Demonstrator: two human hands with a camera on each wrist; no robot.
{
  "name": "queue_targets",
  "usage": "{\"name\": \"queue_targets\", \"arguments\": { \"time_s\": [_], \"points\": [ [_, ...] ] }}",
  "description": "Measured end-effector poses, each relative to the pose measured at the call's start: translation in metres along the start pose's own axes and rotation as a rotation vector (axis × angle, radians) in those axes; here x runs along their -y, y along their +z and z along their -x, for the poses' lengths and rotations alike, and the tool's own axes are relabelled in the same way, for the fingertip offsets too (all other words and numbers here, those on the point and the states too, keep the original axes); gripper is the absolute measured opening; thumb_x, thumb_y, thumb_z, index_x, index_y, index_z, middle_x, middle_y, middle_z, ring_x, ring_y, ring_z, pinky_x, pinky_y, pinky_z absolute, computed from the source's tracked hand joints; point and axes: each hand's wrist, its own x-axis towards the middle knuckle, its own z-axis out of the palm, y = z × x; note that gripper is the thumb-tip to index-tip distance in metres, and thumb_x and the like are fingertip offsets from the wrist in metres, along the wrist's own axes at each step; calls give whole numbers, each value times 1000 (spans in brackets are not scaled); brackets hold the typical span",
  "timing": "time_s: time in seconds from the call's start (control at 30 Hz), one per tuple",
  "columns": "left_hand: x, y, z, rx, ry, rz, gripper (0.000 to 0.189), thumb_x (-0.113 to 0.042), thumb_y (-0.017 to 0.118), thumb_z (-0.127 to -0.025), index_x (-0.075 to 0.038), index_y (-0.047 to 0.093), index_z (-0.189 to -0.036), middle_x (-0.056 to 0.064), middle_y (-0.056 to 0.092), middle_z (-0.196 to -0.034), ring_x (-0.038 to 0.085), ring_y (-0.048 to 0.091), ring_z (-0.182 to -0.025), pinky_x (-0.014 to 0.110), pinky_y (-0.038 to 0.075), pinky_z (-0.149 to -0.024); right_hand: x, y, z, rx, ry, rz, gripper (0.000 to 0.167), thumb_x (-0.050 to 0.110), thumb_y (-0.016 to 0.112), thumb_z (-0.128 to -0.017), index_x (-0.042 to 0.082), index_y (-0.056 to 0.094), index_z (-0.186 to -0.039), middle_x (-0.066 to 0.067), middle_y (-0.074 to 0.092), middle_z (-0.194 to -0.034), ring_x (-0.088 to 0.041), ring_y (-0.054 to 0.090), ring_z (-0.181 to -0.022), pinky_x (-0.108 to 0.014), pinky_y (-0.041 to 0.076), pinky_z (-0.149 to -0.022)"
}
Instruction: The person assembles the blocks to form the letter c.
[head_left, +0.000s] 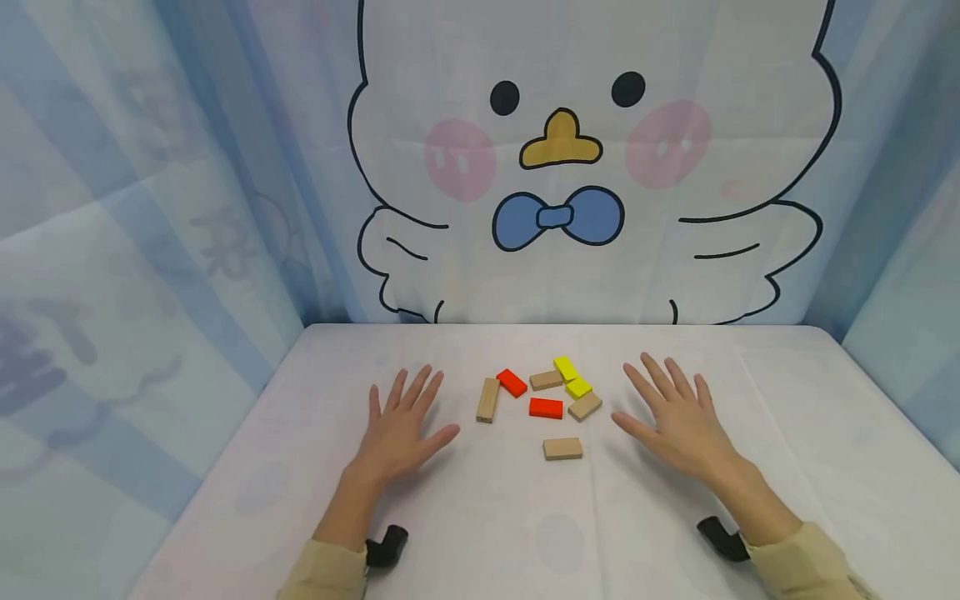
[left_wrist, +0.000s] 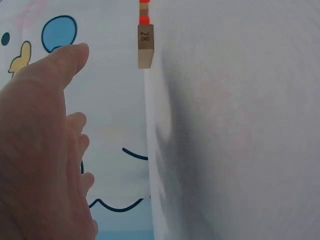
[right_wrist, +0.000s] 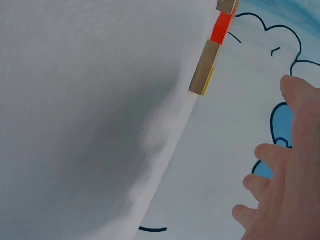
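Several small rectangular blocks lie scattered mid-table in the head view. Two are red, a red block (head_left: 512, 382) at the back left and another red block (head_left: 546, 408) in the middle. Two yellow blocks (head_left: 566, 368) touch at the back right. The rest are plain wood, among them a wooden block (head_left: 487, 401) at the left and a wooden block (head_left: 562, 449) nearest me. My left hand (head_left: 401, 433), fingers spread and holding nothing, hovers left of the blocks. On their right my right hand (head_left: 678, 417) is likewise spread and holds nothing. A wooden block (left_wrist: 145, 45) in the left wrist view bears the number 28.
A white cloth covers the table (head_left: 480, 517). Behind it hangs a curtain (head_left: 555, 283) printed with a cartoon bird, and more curtain stands at both sides. Black wrist mounts (head_left: 387, 547) show by both sleeves.
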Motion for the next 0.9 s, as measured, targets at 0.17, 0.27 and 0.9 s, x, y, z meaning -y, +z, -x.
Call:
{"name": "queue_targets", "arguments": {
  "time_s": [0.17, 0.27, 0.9],
  "points": [
    [-5, 4, -6, -7, 0, 11, 85, -64, 50, -96, -22, 19, -163, 4, 10, -169, 36, 1, -153, 70, -6, -113, 5, 3, -3, -14, -25, -8, 79, 52, 60, -96, 7, 35, -157, -23, 22, -163, -49, 14, -147, -73, 6, -111],
    [-7, 7, -10, -29, 13, 16, 84, -63, 51, -96, -22, 22, -163, 3, 14, -168, 36, 5, -153, 71, -1, -113, 9, 6, -6, -17, -38, -13, 79, 50, 62, -95, 7, 37, -156, -24, 25, -161, -49, 17, -146, -74, 9, -111],
    [-16, 22, -30, -13, 83, 141, 81, -56, 55, -95, -20, 27, -162, 4, 19, -167, 33, 11, -153, 68, 4, -116, 36, 19, -18, -10, -135, -150, 74, 44, 66, -95, 4, 42, -153, -21, 36, -157, -48, 33, -140, -66, 24, -112]
  ]
}}
